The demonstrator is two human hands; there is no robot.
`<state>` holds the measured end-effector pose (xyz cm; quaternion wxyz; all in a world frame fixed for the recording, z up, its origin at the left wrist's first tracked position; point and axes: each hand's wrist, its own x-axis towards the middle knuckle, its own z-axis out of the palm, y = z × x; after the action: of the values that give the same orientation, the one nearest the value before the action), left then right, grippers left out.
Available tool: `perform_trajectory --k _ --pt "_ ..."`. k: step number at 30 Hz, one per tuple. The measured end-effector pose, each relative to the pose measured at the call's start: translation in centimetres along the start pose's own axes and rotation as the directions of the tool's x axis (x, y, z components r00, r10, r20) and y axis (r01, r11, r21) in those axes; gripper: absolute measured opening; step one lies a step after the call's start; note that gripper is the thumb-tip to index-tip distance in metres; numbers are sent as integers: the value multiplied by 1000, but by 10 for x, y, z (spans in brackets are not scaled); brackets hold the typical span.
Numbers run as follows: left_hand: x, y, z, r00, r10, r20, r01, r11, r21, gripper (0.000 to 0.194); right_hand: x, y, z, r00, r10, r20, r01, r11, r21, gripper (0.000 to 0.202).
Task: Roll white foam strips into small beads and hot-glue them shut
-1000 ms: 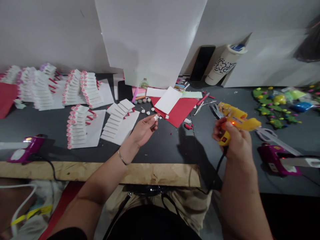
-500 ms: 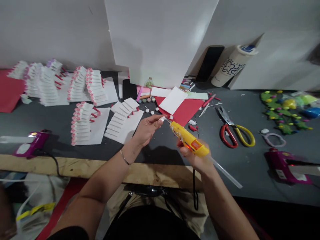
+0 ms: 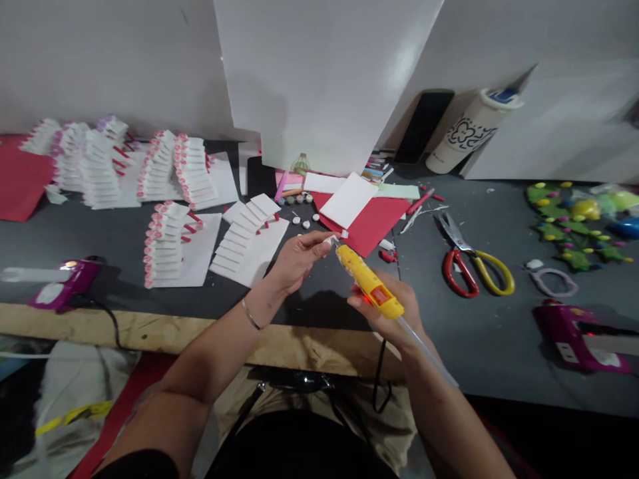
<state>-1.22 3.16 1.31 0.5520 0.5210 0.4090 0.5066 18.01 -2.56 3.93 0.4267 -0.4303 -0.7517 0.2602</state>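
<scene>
My right hand is wrapped round a yellow hot glue gun, with a clear glue stick poking out of its back end. The gun's nozzle touches or almost touches a small white piece that my left hand pinches between thumb and fingertips. What the piece is made of is too small to tell. Just beyond the fingertips lie a red sheet and a white card on top of it. To the left, white folded strips with red ends are fanned on white paper.
More fanned white strips with pink ends fill the left of the dark table. Red-and-yellow-handled scissors, a lilac ring and a purple power socket lie right. A white tumbler and a black phone lean at the back.
The glue gun has turned a little, its back end swinging left and toward me. Its nozzle stays by the white piece in my left hand. The view has shifted slightly.
</scene>
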Motion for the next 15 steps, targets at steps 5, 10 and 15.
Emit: perform_trajectory --k 5,10,15 --pt "0 1 1 1000 -12 21 12 999 -32 31 -1 2 0 999 -47 -2 47 998 -29 24" --pt "0 6 4 996 -94 8 94 981 -167 31 0 2 0 997 -81 -14 81 996 -46 21" --pt "-3 12 7 980 -195 -32 181 950 -254 23 0 2 1 994 -107 -26 104 989 -107 28"
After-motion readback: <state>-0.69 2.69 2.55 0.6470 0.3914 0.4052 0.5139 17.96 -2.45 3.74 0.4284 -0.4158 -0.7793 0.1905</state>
